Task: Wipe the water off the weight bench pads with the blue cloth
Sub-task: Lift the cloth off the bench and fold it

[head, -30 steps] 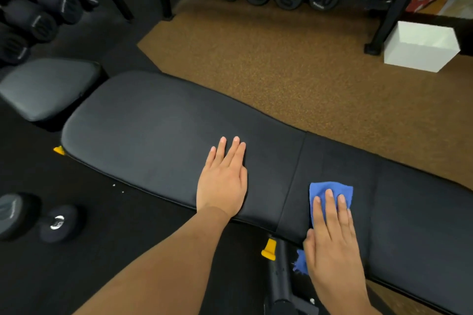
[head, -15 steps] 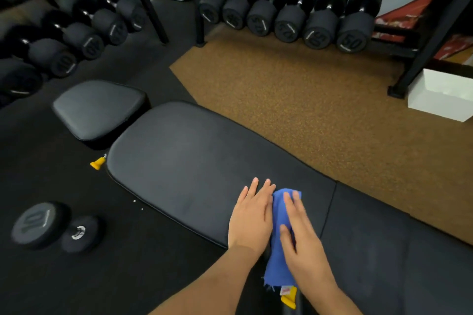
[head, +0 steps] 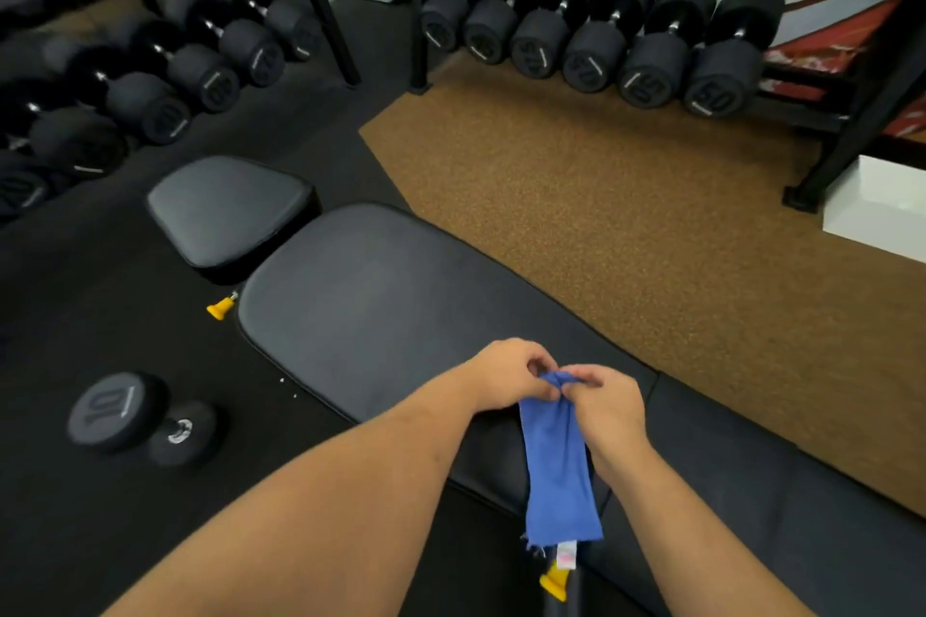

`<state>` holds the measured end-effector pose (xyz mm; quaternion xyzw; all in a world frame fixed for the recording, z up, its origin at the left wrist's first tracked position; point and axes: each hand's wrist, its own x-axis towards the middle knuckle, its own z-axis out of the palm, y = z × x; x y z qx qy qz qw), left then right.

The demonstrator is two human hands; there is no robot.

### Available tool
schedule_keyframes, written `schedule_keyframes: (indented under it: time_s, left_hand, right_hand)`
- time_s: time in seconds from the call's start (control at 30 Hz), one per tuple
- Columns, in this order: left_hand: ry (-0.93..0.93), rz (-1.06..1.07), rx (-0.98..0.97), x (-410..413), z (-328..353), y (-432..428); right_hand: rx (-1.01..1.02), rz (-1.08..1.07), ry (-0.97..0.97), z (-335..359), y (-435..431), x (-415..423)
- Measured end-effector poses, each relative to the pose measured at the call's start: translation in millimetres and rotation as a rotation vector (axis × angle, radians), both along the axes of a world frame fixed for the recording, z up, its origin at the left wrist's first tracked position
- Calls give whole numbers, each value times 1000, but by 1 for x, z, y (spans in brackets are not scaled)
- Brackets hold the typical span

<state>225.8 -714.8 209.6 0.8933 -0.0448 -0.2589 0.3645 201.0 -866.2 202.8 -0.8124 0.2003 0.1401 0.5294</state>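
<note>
While both hands meet above the bench pad, the left hand and right hand each pinch the top edge of the cloth with curled fingers. It hangs down between the wrists, a white tag at its lower edge. A smaller pad lies beyond the left hand, and a dumbbell sits on the floor left of the left forearm.

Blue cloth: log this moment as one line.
left hand: pinches blue fabric cloth top edge | right hand: pinches same edge | cloth: hangs above long black vinyl bench pad
</note>
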Motion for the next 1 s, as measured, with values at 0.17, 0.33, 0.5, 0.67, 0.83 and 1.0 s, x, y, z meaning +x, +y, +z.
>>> schedule_keyframes:
  time_s: [0.17,0.33,0.5,0.67,0.83,1.0]
  left_hand:
    - [-9,127,-34,7,38,14]
    - [-36,335,-211,7,68,41]
    - [-21,410,-177,10,95,86]
    - [-56,477,-320,3,108,153]
    - [-144,700,-449,-8,107,239]
    - [-156,872,-428,-41,84,348]
  right_hand:
    - [134,238,-90,34,5,17]
    - [228,447,-258,68,36,41]
    - [303,506,-270,85,72,65]
    - [337,559,-189,86,132,68]
    - [310,695,-82,61,206,65]
    - [376,740,-8,40,301,53]
